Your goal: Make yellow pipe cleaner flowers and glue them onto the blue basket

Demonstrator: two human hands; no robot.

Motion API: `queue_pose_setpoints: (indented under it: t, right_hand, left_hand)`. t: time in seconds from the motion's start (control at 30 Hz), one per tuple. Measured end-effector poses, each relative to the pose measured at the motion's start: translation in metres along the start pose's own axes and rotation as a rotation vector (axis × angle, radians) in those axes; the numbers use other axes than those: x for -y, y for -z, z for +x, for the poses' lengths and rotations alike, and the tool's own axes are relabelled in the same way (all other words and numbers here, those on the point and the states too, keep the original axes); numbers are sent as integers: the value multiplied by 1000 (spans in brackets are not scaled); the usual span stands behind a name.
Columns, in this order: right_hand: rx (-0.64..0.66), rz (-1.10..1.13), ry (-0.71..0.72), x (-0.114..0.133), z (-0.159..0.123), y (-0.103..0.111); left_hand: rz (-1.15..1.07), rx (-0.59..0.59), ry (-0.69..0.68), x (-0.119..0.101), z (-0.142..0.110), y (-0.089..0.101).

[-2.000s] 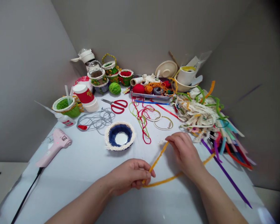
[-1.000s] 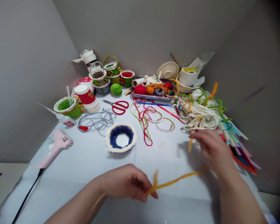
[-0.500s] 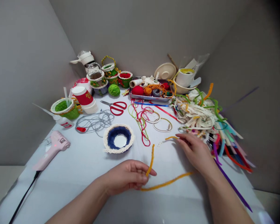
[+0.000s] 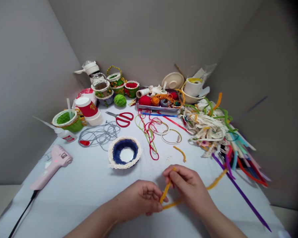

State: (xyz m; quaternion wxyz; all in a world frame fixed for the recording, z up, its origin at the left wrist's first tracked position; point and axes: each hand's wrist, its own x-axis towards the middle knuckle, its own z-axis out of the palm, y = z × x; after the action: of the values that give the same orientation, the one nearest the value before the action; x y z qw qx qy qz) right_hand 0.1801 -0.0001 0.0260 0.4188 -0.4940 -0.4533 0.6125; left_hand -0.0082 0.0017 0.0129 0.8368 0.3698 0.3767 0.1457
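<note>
My left hand (image 4: pixel 139 200) pinches the bend of an orange pipe cleaner (image 4: pixel 215 180) low on the white table (image 4: pixel 89 185). My right hand (image 4: pixel 188 185) is closed on the same pipe cleaner just beside it, fingers round the short upright end. The long end trails off to the right across the table. A short orange piece (image 4: pixel 180 152) lies loose beyond my hands. A blue yarn bowl with a lace rim (image 4: pixel 124 152) sits ahead to the left.
A pink glue gun (image 4: pixel 53 163) with its black cord lies at the left. Red scissors (image 4: pixel 121 117), grey cord (image 4: pixel 99 132), paper cups (image 4: pixel 88 107) and small decorated baskets (image 4: pixel 115 81) stand further back. A heap of lace and coloured pipe cleaners (image 4: pixel 213 127) fills the right.
My right hand has come back from the lace heap to the pipe cleaner beside my left hand and closed on it. A short orange piece now lies loose on the table.
</note>
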Motion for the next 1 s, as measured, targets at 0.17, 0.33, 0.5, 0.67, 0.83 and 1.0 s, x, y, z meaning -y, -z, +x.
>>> queue_pose_setpoints:
  t: [0.17,0.33,0.5,0.67,0.83,1.0]
  right_hand:
    - [1,328,-170,4,6,4]
    - [-68,401,-209,5,11,10]
    - [-83,353,-206,-4,16,10]
    - [-136,340,-169,-11,17,1]
    - [-103,394,-198,-5,20,7]
    - [-107,449,-154,3,20,17]
  left_hand:
    - [28,-141,-49,0,-1,-8]
    - [61,-160,-59,2,-1,-8]
    - [143,-95,-67,-1,-5,-3]
    - [542,-9,-369,-7,-7,-3]
    - [539,-49,-411,-2,-5,-4]
    - [302,-109,-213,0,-5,-1]
